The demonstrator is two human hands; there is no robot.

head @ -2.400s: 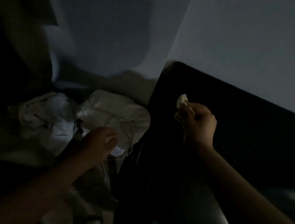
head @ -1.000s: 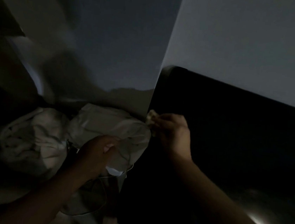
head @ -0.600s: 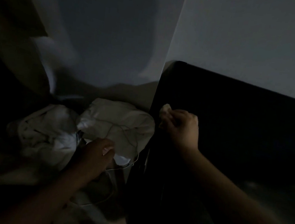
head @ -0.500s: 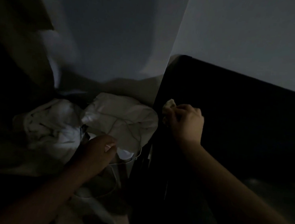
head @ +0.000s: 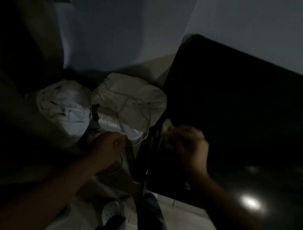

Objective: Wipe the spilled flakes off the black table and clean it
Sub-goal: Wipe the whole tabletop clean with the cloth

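The scene is very dark. The black table (head: 251, 111) fills the right half. My right hand (head: 188, 149), blurred, grips a small pale crumpled wipe (head: 166, 126) at the table's left edge. My left hand (head: 108, 146) is off the table to the left, fingers curled at the rim of a pale bag (head: 133, 101) that sits just below the table's edge, with a thin white cord by it. No flakes can be made out on the dark tabletop.
A second white crumpled bag (head: 65, 105) lies left of the first. Grey walls meet in a corner behind. Pale floor tiles, my dark trouser legs and a light shoe (head: 110, 211) show below. A light glare (head: 250, 202) reflects on the table's near right.
My right hand has slid with the wipe toward me along the table's left edge. My left hand has stayed at the bag. The camera has tilted down, showing floor and legs.
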